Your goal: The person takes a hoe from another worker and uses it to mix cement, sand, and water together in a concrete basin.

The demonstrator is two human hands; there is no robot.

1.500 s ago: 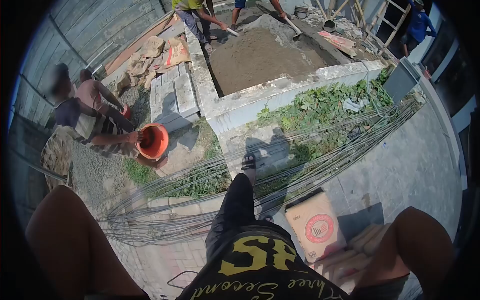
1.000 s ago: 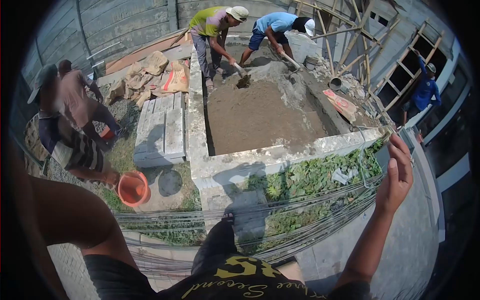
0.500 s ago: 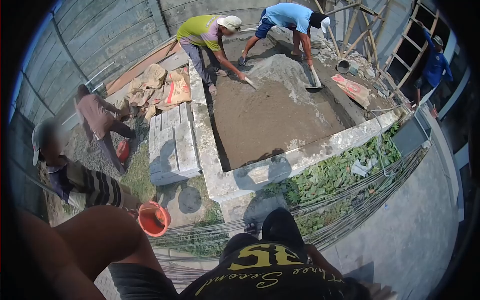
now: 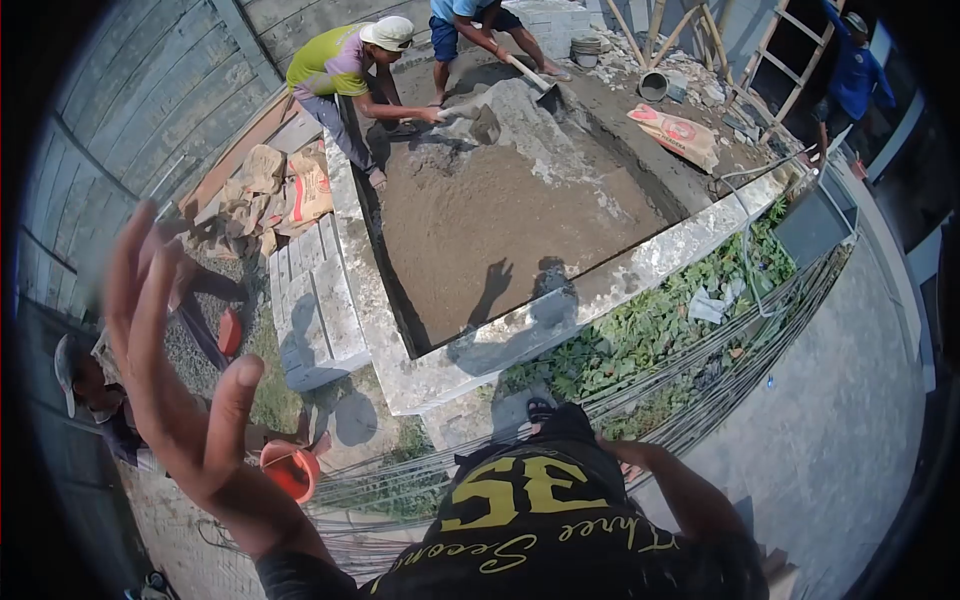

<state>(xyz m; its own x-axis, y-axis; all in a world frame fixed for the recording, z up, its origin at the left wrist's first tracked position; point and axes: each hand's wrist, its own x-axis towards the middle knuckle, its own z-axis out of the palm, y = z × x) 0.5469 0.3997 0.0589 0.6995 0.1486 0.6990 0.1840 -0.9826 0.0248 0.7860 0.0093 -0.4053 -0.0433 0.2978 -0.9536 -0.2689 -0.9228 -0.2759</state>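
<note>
Appearing beside the left hand (image 4: 196, 435), the orange bucket (image 4: 291, 474) is round, open-topped. Left fingers (image 4: 150, 330): extended, empty; right hand (image 4: 630, 463): finger state indeterminable.

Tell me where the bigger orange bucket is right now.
In the head view, the orange bucket appears at the lower left, just right of the raised left hand and below the grey slabs in the picture.

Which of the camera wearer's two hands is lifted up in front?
The left hand, raised at the picture's left with its fingers pointing up. The right arm instead bends low beside the black shirt.
</note>
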